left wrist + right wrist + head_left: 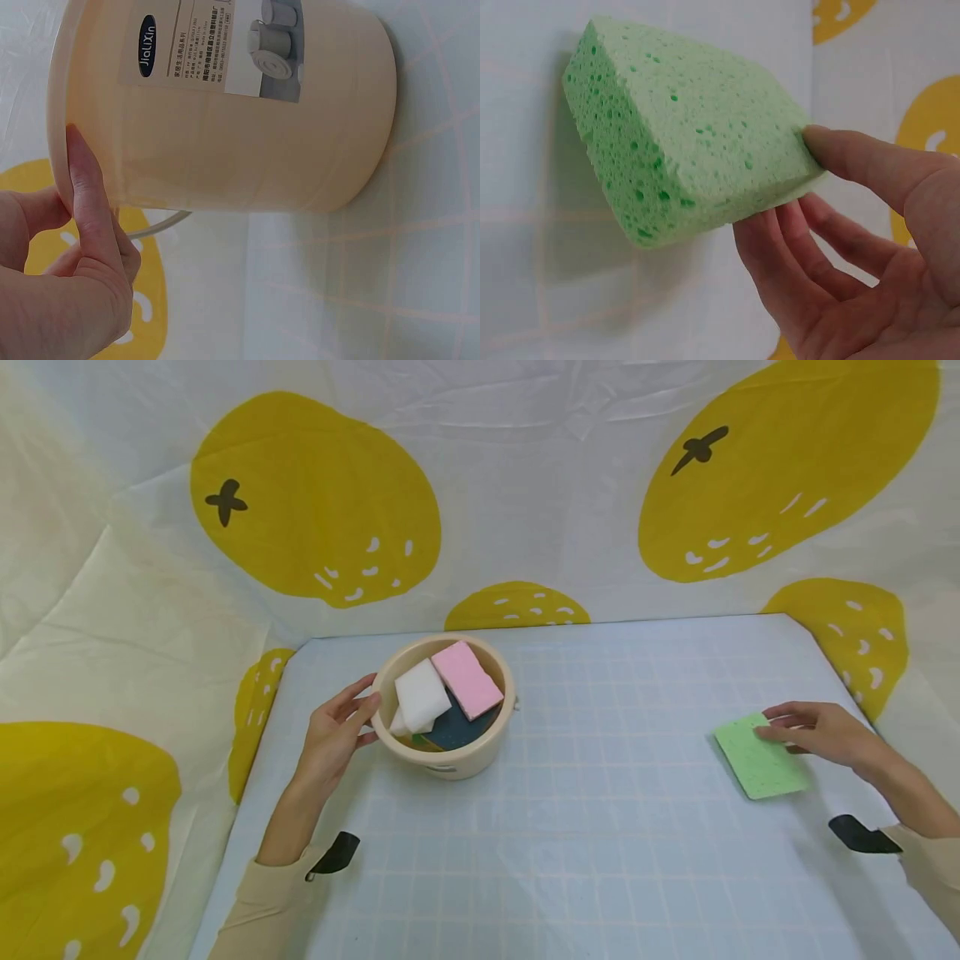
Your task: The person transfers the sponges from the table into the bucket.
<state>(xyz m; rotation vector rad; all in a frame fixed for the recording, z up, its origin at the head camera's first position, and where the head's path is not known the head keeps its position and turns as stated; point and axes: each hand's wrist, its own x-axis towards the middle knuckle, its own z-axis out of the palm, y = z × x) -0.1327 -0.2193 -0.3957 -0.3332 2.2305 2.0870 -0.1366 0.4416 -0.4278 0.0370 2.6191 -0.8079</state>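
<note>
A cream plastic bucket [480, 758] stands upright on the table toward the back left. My left hand [335, 727] pinches its rim on the left side; in the left wrist view, the fingers [90, 199] lie against the outer wall just under the lip. Inside the bucket are a pink sponge [467, 680], a white sponge [422, 692] and a dark blue piece [456, 727], with bits of green and yellow partly hidden below. Off to the right, my right hand [821, 732] holds a porous green sponge [697, 112] by one end, thumb on top and fingers underneath.
A pale blue table cover [600, 843] with a light grid lies under everything. White cloth [540, 493] printed with big yellow fruit rises behind and at both sides. The bucket wall carries a printed label [217, 45]. Each wrist wears a black strap piece [335, 853].
</note>
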